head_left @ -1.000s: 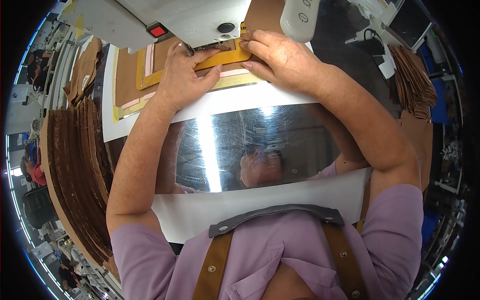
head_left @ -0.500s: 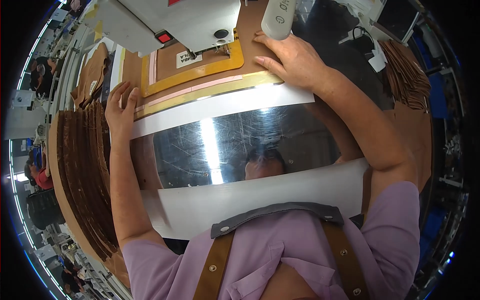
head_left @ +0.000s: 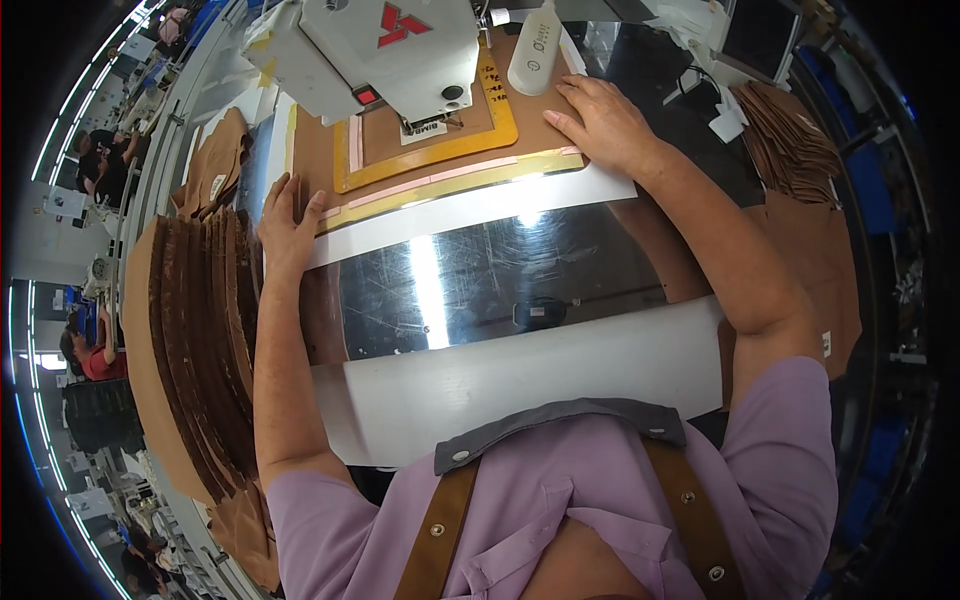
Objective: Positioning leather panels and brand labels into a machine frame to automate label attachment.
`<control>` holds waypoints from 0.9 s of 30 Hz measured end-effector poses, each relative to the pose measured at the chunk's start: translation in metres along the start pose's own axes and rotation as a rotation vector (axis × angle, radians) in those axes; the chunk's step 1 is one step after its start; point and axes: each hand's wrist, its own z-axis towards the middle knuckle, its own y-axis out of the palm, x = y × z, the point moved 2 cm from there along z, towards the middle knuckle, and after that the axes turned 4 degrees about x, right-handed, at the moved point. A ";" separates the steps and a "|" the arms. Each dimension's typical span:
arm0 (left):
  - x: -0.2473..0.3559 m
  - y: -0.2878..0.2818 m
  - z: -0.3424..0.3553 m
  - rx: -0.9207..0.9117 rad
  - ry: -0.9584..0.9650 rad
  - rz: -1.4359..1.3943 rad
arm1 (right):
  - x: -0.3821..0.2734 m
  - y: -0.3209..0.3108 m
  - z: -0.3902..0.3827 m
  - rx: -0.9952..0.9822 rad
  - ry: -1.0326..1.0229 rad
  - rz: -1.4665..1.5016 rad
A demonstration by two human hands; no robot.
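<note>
Fingers parted and thumb held away from them, the left hand (head_left: 291, 225) rests at the near left corner of a brown panel (head_left: 532, 118); whether it presses on the edge cannot be told. The right hand (head_left: 612, 125) lies on the panel's right side, fingers stretched forward, thumb spread, nothing gripped. Between the two, a yellow frame (head_left: 430, 160) lies on the panel, untouched, with a white label (head_left: 423, 132) showing inside it beneath the machine head (head_left: 400, 60).

A second ago both hands were gathered at the frame, close under the head; now they stand well apart at the panel's two sides. The shift suggests that the handling at the frame is over for the moment and that the hands now attend to the panel as a whole.

Pink strips (head_left: 440, 178) run along the panel's near edge, above a white sheet (head_left: 365, 246) that borders a scratched, shiny plate (head_left: 480, 275). A white wand-shaped device (head_left: 535, 50) hangs just beyond the right fingertips. Farther out, brown pieces stand in a left stack (head_left: 190, 350), and more lie in a right stack (head_left: 790, 150), near a dark screen (head_left: 760, 38).
</note>
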 end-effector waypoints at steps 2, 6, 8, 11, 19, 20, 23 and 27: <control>0.009 0.008 0.003 -0.011 0.032 0.052 | 0.010 -0.002 -0.002 0.001 0.020 -0.046; 0.032 0.028 0.003 -0.070 0.080 0.174 | 0.041 -0.003 -0.006 -0.026 0.136 -0.190; 0.049 0.036 0.003 -0.096 0.089 0.168 | 0.058 -0.003 -0.010 -0.034 0.188 -0.192; 0.078 0.044 0.002 -0.156 0.067 0.162 | 0.082 -0.007 -0.016 -0.062 0.255 -0.233; 0.122 0.045 0.002 -0.108 0.180 0.189 | 0.078 -0.024 -0.025 0.061 0.218 -0.144; 0.129 0.040 0.001 -0.083 0.189 0.194 | 0.071 -0.029 -0.025 0.069 0.235 -0.145; 0.141 0.030 -0.001 -0.041 0.330 0.474 | 0.061 -0.033 -0.017 -0.036 0.348 0.045; 0.149 0.008 -0.022 -0.067 0.485 0.298 | 0.082 -0.039 -0.025 0.041 0.401 0.101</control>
